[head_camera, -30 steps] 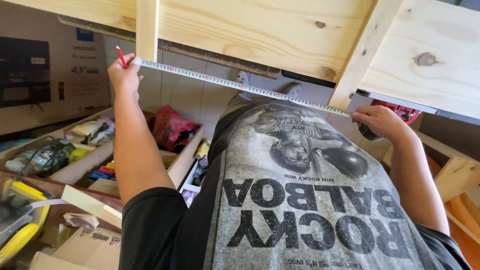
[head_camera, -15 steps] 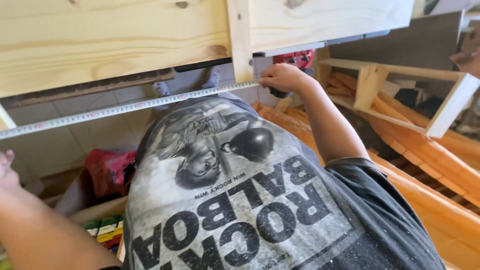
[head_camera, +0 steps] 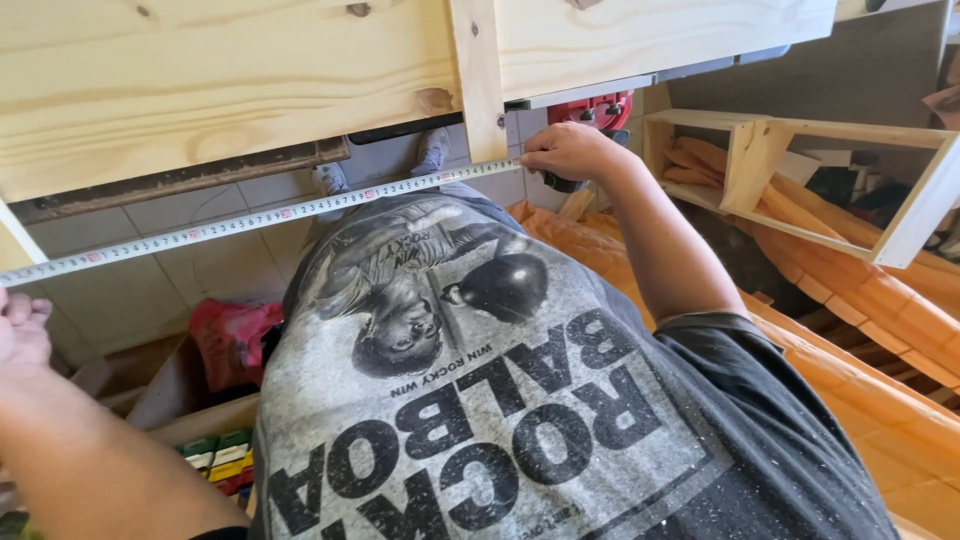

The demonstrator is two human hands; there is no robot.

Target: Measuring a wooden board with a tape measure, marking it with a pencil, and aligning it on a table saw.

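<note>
Right hand: closed, pinching tape measure against upright post.
Left hand: at frame edge, grip indeterminate.
Risk: tape sagged mid-span; reading likely skewed.

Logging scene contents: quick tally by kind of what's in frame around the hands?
Hands: 2, left, right
Tape measure: 1
Pine boards: 2, left board, right board
Upright: 1
Open wooden frame: 1
Red bag: 1
Shoes: 2
Total: 10
</note>
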